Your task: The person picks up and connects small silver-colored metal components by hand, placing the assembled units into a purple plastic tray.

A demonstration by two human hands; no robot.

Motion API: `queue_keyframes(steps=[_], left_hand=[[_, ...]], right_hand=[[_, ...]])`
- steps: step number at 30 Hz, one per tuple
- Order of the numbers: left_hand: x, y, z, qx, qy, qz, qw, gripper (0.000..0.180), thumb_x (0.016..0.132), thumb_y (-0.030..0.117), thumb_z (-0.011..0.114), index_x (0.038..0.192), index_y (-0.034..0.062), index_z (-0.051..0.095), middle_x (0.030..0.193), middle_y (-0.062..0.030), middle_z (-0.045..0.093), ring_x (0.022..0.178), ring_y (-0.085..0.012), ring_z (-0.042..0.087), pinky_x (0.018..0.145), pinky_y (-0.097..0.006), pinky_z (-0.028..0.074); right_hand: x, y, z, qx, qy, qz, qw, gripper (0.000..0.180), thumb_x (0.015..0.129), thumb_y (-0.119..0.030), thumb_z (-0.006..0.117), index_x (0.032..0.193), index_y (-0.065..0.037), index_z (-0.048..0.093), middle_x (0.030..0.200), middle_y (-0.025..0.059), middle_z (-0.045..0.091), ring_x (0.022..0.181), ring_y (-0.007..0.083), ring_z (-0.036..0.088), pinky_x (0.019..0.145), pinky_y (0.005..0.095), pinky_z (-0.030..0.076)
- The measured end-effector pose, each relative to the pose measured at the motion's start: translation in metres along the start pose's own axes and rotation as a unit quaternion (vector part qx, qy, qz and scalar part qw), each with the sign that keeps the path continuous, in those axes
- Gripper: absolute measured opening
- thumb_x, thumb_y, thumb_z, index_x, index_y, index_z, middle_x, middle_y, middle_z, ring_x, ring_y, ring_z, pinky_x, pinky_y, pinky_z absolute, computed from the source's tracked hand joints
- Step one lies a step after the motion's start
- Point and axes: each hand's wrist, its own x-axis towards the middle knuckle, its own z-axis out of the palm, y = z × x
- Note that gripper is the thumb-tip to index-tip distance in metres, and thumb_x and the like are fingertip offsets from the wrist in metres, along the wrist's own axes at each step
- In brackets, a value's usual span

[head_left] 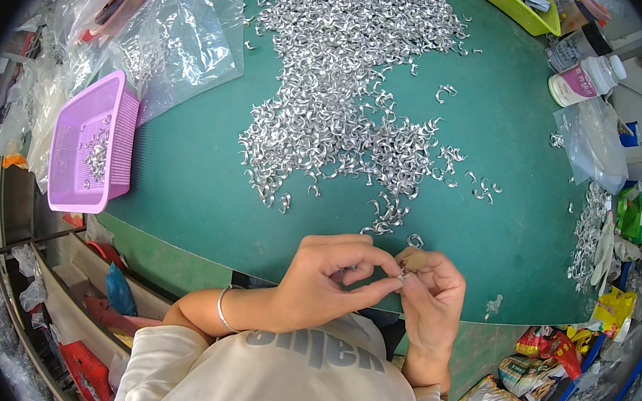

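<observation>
My left hand and my right hand meet at the near edge of the green table, fingertips pinched together on a small curved silver metal piece. A thin bracelet sits on my left wrist. A large heap of the same shiny metal pieces spreads over the table from the far side down to just beyond my hands. One loose ring-shaped piece lies right above my right hand.
A purple plastic basket holding several metal pieces sits at the left table edge, with clear plastic bags behind it. Bottles, a yellow-green tray and more bags stand far right. Coloured packets fill bins at lower right.
</observation>
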Motion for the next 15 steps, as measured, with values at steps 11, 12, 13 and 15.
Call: queue_keyframes(steps=[11, 12, 13, 15], left_hand=[[-0.0016, 0.0023, -0.0013, -0.015, -0.005, 0.001, 1.000, 0.016, 0.067, -0.006, 0.068, 0.082, 0.0008, 0.065, 0.056, 0.0033, 0.041, 0.049, -0.0033, 0.029, 0.043, -0.021, 0.022], [-0.0017, 0.0023, -0.0015, -0.018, -0.006, -0.002, 1.000, 0.016, 0.067, -0.006, 0.068, 0.082, 0.0007, 0.065, 0.057, 0.0033, 0.041, 0.049, -0.0033, 0.029, 0.044, -0.021, 0.022], [-0.0018, 0.0022, -0.0014, -0.020, -0.005, 0.000, 1.000, 0.016, 0.067, -0.006, 0.068, 0.082, 0.0006, 0.065, 0.057, 0.0034, 0.042, 0.049, -0.0033, 0.029, 0.044, -0.021, 0.022], [-0.0016, 0.0017, -0.0013, -0.025, -0.004, 0.002, 1.000, 0.016, 0.067, -0.006, 0.068, 0.081, 0.0004, 0.065, 0.057, 0.0034, 0.042, 0.049, -0.0032, 0.029, 0.044, -0.020, 0.022]], right_hand=[[-0.0009, -0.0021, 0.0018, -0.017, -0.011, -0.023, 1.000, 0.015, 0.076, 0.012, 0.055, 0.090, 0.005, 0.054, 0.085, 0.0106, 0.056, 0.080, 0.0160, 0.054, 0.072, 0.0272, 0.044], [-0.0009, -0.0021, 0.0019, -0.017, -0.012, -0.024, 0.999, 0.015, 0.076, 0.012, 0.055, 0.089, 0.005, 0.054, 0.085, 0.0108, 0.056, 0.080, 0.0161, 0.054, 0.071, 0.0272, 0.044], [-0.0010, -0.0022, 0.0019, -0.018, -0.013, -0.025, 0.999, 0.015, 0.076, 0.012, 0.055, 0.089, 0.005, 0.054, 0.085, 0.0109, 0.056, 0.080, 0.0162, 0.053, 0.071, 0.0272, 0.043], [-0.0015, -0.0035, 0.0032, -0.023, -0.006, -0.025, 0.999, 0.015, 0.075, 0.013, 0.055, 0.089, 0.006, 0.054, 0.085, 0.0112, 0.056, 0.079, 0.0166, 0.053, 0.071, 0.0273, 0.043]])
